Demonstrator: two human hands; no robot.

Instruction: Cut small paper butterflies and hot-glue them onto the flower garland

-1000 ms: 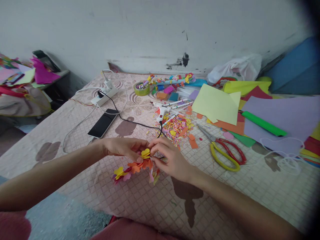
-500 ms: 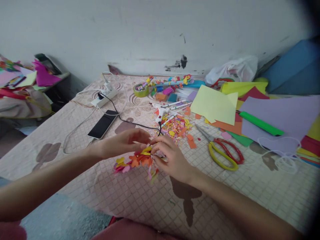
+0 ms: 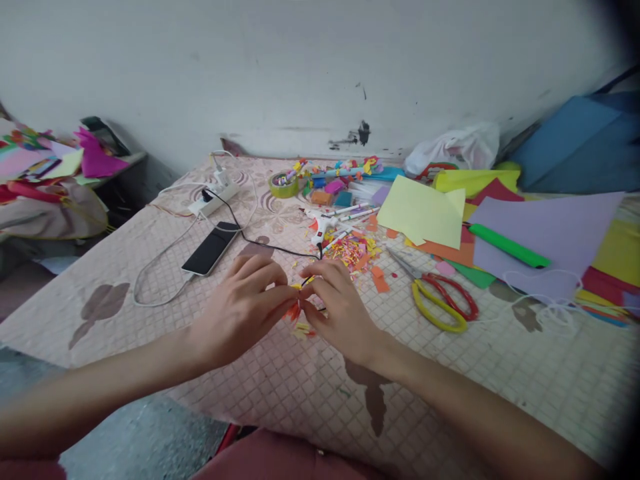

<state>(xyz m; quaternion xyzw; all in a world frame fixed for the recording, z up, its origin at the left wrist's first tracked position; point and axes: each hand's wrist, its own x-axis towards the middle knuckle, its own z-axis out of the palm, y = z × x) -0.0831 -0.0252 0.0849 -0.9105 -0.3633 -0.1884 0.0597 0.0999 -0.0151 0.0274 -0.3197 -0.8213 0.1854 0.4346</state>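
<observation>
My left hand (image 3: 246, 303) and my right hand (image 3: 343, 319) meet over the near part of the table, fingertips almost touching. Between them is a bunch of colourful paper flowers (image 3: 293, 311), with orange, yellow and red pieces showing. Thumb and fingers of each hand are pinched on it. Most of the bunch is hidden behind my left hand, and what joins the flowers is too small to make out. Just beyond my fingers lie a white hot glue gun (image 3: 320, 225) and a heap of paper snippets (image 3: 350, 252).
Scissors (image 3: 443, 300) with red and yellow handles lie to the right, near a green cutter (image 3: 509, 245) and coloured paper sheets (image 3: 545, 227). A phone (image 3: 211, 249) and a white power strip (image 3: 215, 198) with cables are at left. Tape (image 3: 283, 186) sits at the back.
My left hand has turned over the flowers and now covers most of them, pinching close beside my right fingertips. The right hand stays nearly in place. The view has shifted slightly.
</observation>
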